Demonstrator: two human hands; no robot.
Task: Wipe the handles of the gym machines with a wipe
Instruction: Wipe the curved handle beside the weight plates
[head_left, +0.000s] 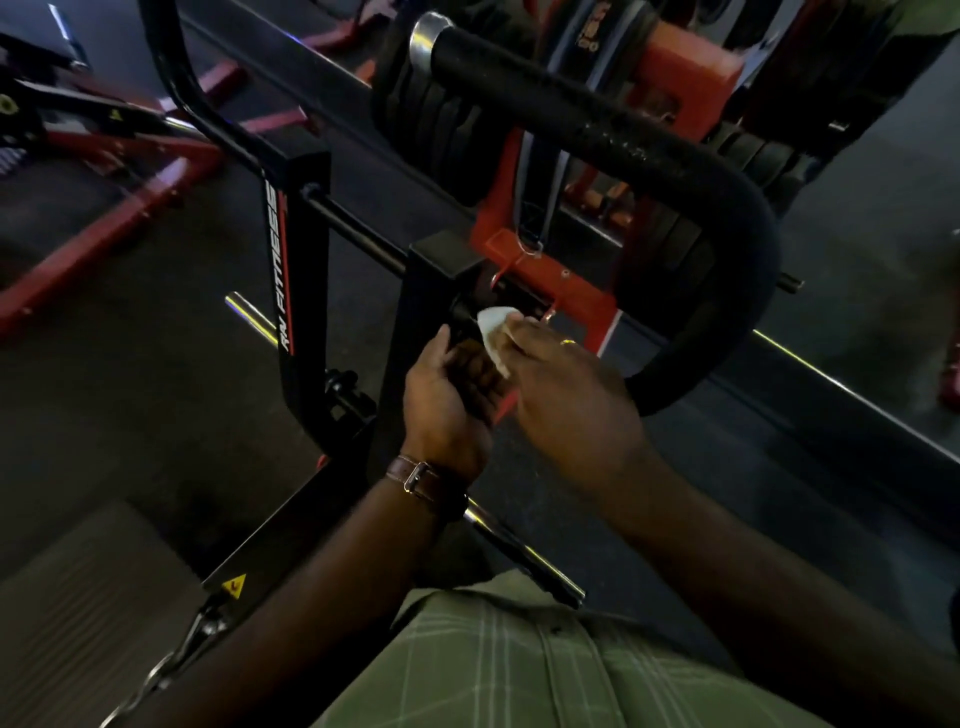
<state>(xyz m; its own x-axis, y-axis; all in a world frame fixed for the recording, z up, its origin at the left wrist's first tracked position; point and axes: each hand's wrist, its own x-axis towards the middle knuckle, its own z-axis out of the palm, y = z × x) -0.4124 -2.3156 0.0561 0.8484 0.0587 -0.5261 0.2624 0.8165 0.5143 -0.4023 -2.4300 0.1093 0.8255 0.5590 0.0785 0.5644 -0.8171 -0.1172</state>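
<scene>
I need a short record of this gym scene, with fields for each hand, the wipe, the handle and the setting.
left hand: palm turned up, fingers loosely curled, just below the wipe
right hand: pinches the wipe
wipe: white, crumpled, close to the black machine frame
handle: black, padded, curved, above the hands, not touched
setting: red machine parts, dark floor

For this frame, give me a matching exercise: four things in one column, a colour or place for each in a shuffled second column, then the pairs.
Things:
1. wipe
2. watch strap
3. padded handle
4. warning sticker

Descriptions:
A. yellow, on the lower frame
B. white, pinched by the right hand
C. brown, on the left wrist
D. black, curving overhead

Pairs: 1-B, 2-C, 3-D, 4-A
</scene>
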